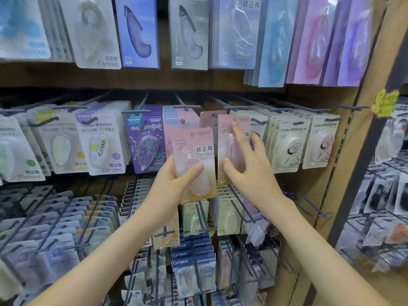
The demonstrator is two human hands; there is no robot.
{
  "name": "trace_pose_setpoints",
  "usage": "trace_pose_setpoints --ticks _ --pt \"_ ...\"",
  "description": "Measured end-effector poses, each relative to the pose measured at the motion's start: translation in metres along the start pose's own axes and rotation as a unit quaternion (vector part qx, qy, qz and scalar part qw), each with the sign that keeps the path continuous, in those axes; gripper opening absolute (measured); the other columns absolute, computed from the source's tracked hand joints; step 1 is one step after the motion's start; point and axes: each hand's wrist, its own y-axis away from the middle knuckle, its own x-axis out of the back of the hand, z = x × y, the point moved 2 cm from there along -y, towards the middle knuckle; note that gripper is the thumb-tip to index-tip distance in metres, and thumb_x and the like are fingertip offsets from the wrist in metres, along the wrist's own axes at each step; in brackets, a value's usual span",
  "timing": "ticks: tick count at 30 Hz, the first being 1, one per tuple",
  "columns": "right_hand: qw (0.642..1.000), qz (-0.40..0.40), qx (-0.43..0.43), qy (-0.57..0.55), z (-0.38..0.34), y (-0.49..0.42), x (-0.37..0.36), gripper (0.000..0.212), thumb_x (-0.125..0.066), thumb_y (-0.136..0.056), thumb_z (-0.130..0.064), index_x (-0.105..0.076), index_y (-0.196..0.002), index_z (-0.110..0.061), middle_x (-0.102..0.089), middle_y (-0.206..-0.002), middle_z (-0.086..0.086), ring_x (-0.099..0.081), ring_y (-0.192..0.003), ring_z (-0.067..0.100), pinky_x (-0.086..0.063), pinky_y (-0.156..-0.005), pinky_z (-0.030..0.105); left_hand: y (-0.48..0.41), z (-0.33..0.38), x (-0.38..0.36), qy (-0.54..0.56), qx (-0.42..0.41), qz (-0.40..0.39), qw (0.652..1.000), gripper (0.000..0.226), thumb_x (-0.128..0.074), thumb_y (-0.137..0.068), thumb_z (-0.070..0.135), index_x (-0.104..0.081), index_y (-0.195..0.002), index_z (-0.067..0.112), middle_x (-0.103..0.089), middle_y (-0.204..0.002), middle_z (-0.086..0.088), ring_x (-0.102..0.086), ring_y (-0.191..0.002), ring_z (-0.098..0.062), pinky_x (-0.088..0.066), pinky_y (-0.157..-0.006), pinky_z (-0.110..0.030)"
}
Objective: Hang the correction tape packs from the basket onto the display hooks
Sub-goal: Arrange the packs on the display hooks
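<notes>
Display hooks (187,106) behind; left hand (174,180) grips pink pack (194,155), right hand (254,168) holds second pink pack (227,140) alongside.

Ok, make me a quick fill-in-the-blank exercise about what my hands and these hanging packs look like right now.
The left hand grips a card-backed correction tape pack coloured ____. The right hand holds a matching second pack up at the ____ row of hooks. The hanging packs with a speckled clear dispenser have a ____ card.
Missing words: pink; middle; purple.
</notes>
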Motion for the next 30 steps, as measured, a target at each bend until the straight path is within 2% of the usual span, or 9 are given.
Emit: trace_pose_setpoints --ticks 3,7,9,15,20,22,27,30 --pt "0.999 -0.013 0.000 0.030 -0.001 -0.003 0.001 0.073 -0.053 -0.096 -0.034 -0.005 -0.146 -0.058 0.002 -0.161 -0.003 -0.005 -0.148 0.019 -0.016 -0.104 0.026 0.002 0.003 0.002 -0.012 -0.004 0.002 1.000 0.046 -0.062 -0.081 0.026 -0.057 -0.126 0.016 -0.072 -0.113 0.002 -0.068 -0.102 -0.013 -0.054 -0.079 -0.021" --pt "0.998 -0.023 0.013 0.063 -0.003 -0.003 0.006 0.072 -0.050 -0.097 -0.034 -0.003 -0.147 -0.056 0.000 -0.161 -0.004 -0.011 -0.146 0.020 -0.020 -0.099 0.023 0.003 0.006 0.008 -0.022 -0.006 0.016 1.000 0.033 -0.060 -0.089 0.020 -0.059 -0.121 0.015 -0.074 -0.101 0.003 -0.069 -0.092 -0.011 -0.052 -0.071 -0.018" --pt "0.996 -0.031 0.015 0.080 -0.003 -0.001 0.009 0.071 -0.049 -0.097 -0.035 -0.003 -0.148 -0.055 -0.002 -0.161 -0.002 -0.017 -0.144 0.023 -0.023 -0.097 0.023 0.002 0.007 0.011 -0.024 -0.001 0.027 0.999 0.038 -0.062 -0.085 0.024 -0.058 -0.122 0.013 -0.073 -0.101 0.002 -0.069 -0.090 -0.011 -0.052 -0.070 -0.019" --pt "0.994 -0.024 0.032 0.106 -0.002 -0.002 0.008 0.070 -0.050 -0.097 -0.035 -0.007 -0.149 -0.051 -0.005 -0.160 0.000 -0.025 -0.142 0.026 -0.030 -0.095 0.025 -0.001 0.006 0.017 -0.015 0.012 0.054 0.998 0.050 -0.063 -0.078 0.031 -0.057 -0.125 0.016 -0.072 -0.111 -0.003 -0.069 -0.101 -0.021 -0.054 -0.085 -0.036" --pt "0.995 0.015 0.030 0.097 -0.003 0.000 0.006 0.070 -0.052 -0.096 -0.033 -0.011 -0.150 -0.048 -0.009 -0.159 0.002 -0.025 -0.141 0.024 -0.029 -0.095 0.023 0.002 0.003 0.020 -0.021 0.015 0.057 0.998 0.047 -0.063 -0.079 0.033 -0.059 -0.123 0.017 -0.071 -0.111 -0.006 -0.068 -0.102 -0.026 -0.053 -0.089 -0.043" --pt "0.995 0.011 0.033 0.094 -0.003 0.002 0.003 0.070 -0.053 -0.096 -0.033 -0.010 -0.150 -0.048 -0.008 -0.160 0.002 -0.025 -0.141 0.024 -0.028 -0.094 0.022 0.003 0.001 0.021 -0.023 0.019 0.052 0.998 0.046 -0.063 -0.080 0.032 -0.059 -0.124 0.018 -0.071 -0.112 -0.004 -0.068 -0.103 -0.025 -0.053 -0.088 -0.041" --pt "0.995 0.014 0.023 0.100 -0.002 0.008 -0.003 0.071 -0.053 -0.095 -0.036 -0.011 -0.151 -0.047 -0.007 -0.161 0.003 -0.025 -0.142 0.027 -0.030 -0.092 0.023 0.004 0.001 0.020 -0.041 0.026 0.021 0.999 0.044 -0.062 -0.084 0.027 -0.057 -0.126 0.015 -0.072 -0.108 0.001 -0.068 -0.099 -0.015 -0.054 -0.077 -0.021" --pt "0.996 0.026 0.023 0.087 0.000 0.006 -0.002 0.071 -0.055 -0.095 -0.036 -0.012 -0.151 -0.045 -0.007 -0.161 0.003 -0.019 -0.145 0.025 -0.026 -0.096 0.023 0.004 0.002 0.021 -0.036 0.024 0.028 0.999 0.043 -0.062 -0.084 0.025 -0.057 -0.126 0.016 -0.072 -0.111 0.000 -0.068 -0.101 -0.016 -0.053 -0.082 -0.026"
